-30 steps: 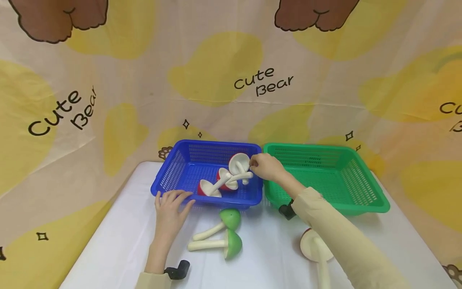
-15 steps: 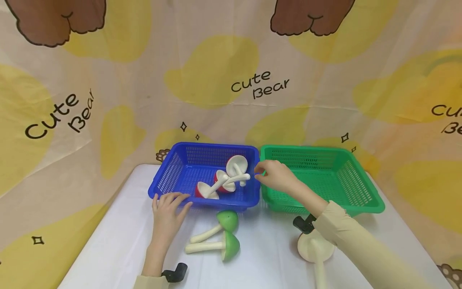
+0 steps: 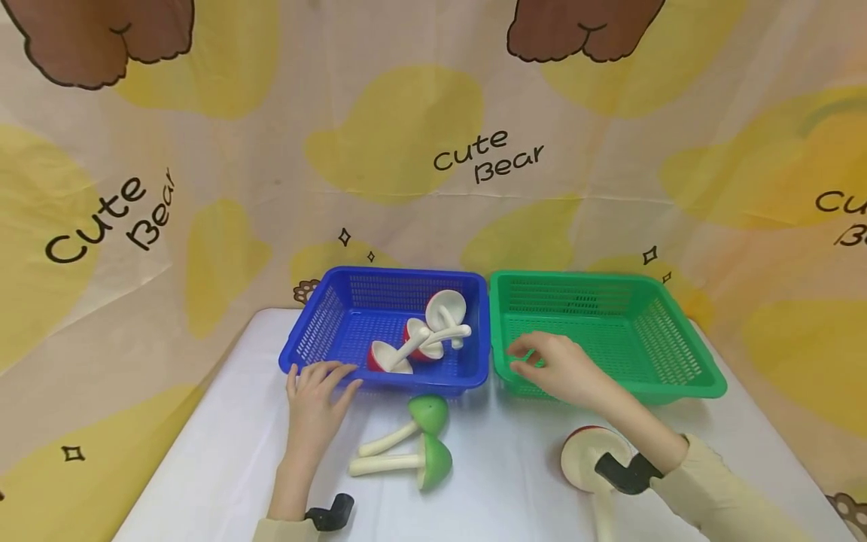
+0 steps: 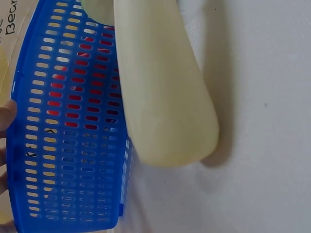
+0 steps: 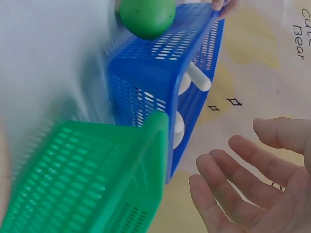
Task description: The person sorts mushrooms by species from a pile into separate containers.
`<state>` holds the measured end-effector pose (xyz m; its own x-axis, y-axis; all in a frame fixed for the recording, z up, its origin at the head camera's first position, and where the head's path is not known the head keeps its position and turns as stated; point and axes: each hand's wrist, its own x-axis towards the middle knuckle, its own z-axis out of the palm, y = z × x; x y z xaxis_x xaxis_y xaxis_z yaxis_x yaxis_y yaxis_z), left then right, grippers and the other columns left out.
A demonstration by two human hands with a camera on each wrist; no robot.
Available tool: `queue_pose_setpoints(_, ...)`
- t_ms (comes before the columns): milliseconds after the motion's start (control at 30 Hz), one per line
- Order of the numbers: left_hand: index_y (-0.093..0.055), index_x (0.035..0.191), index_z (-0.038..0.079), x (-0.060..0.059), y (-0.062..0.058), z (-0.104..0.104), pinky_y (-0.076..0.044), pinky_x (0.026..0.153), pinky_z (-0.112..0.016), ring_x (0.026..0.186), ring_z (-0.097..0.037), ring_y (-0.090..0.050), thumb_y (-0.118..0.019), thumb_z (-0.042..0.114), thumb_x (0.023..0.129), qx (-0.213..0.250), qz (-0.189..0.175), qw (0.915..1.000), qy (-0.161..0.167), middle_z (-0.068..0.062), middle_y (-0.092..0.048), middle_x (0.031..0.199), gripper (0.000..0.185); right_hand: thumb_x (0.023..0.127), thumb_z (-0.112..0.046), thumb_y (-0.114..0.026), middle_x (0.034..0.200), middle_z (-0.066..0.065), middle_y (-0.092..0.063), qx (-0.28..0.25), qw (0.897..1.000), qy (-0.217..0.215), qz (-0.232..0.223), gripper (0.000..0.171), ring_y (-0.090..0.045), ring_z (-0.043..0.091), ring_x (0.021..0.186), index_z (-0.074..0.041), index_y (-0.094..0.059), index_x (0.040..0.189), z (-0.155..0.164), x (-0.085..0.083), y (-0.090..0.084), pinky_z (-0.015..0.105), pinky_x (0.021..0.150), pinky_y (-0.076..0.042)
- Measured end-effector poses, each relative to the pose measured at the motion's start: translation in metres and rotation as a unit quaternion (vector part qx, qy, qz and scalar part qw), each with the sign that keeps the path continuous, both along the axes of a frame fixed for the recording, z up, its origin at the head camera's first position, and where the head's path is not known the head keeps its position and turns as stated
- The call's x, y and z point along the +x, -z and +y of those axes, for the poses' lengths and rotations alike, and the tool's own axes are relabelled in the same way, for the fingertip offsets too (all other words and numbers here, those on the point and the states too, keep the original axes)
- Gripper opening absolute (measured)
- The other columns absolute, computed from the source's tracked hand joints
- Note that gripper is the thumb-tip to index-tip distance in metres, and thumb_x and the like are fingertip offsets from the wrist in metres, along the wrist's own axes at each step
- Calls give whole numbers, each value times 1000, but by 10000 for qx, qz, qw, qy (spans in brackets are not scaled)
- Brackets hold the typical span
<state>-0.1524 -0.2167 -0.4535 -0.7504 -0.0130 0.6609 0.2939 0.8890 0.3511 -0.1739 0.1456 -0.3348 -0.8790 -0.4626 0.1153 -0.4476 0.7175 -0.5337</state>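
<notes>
My left hand (image 3: 317,399) rests with spread fingers along the front rim of the blue basket (image 3: 420,382). In the left wrist view, its fingertips (image 4: 7,116) show at the rim. Several red-capped toy mushrooms (image 3: 389,355) lie inside, white stems crossing. My right hand (image 3: 558,369), holding nothing, hovers over the front left of the green basket (image 3: 677,390); the right wrist view shows its fingers loosely bent and apart. Two green-capped toy mushrooms (image 3: 436,461) lie before the blue basket. Another red-rimmed mushroom (image 3: 581,456) lies near my right wrist, partly covered by the black wrist camera.
Both baskets stand side by side on a white-covered table (image 3: 501,482), against a printed cloth backdrop (image 3: 406,135). One green mushroom's pale stem (image 4: 165,87) fills much of the left wrist view.
My right hand has drawn back from the blue basket's right side, moving right and nearer to me over the green basket's edge. The left hand stays on the blue rim.
</notes>
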Motion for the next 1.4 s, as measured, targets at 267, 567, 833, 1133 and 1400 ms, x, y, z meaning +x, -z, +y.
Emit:
queue_pose_setpoints(267,-74,98,12,-1,2,1,-20,108,-68,104,-33,-55,-81,17,75,24,47,10000,-9,-11,-70,100,25,89,-16,-66,108,2,-70,-87,9997,198,66,20,-66,10,83,-10,-68,108,23,30,15,22,69,-54)
queue_pose_setpoints(567,-73,99,14,-2,2,1,-20,108,-69,104,-32,-55,-80,18,76,2,35,10000,-9,-11,-69,100,24,87,-17,-69,105,-7,-68,111,9981,547,251,20,-64,8,84,-17,-67,108,41,58,31,23,67,-54)
queue_pose_setpoints(833,-73,99,13,-1,1,1,-20,108,-69,104,-33,-55,-80,18,77,-5,-5,10000,-20,-11,-69,101,23,84,-12,-71,102,-6,-70,38,9950,949,295,20,-62,2,79,-16,-69,104,61,76,58,23,66,-55)
queue_pose_setpoints(1133,-73,100,15,0,2,1,-19,109,-69,106,-32,-54,-79,20,78,8,-66,10000,-24,-10,-69,102,24,82,-17,-74,102,-6,-68,55,9887,1476,-259,23,-61,-1,77,-17,-67,104,79,95,83,21,65,-53)
queue_pose_setpoints(1400,-73,100,15,-1,3,1,-18,109,-69,106,-31,-54,-78,20,79,57,-80,9999,18,-10,-69,102,23,84,-23,-71,108,-5,-68,284,9780,1872,-875,26,-59,1,79,-18,-66,109,88,104,98,24,66,-49)
